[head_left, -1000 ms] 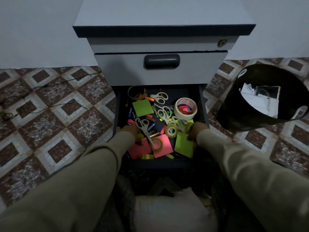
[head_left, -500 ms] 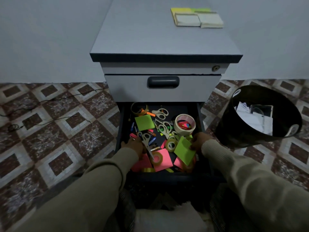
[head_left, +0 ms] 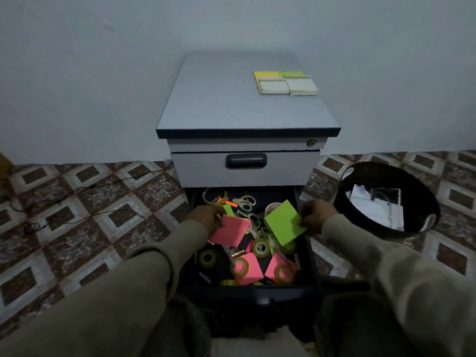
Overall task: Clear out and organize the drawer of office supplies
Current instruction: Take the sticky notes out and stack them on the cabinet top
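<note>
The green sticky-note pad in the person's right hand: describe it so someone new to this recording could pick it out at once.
Find the grey cabinet against the wall; its bottom drawer is pulled open and full of supplies. Over the drawer's right side, the right hand pinches the green pad by a corner, lifted and tilted. It is bright green; the pad in the left hand is pink.
</note>
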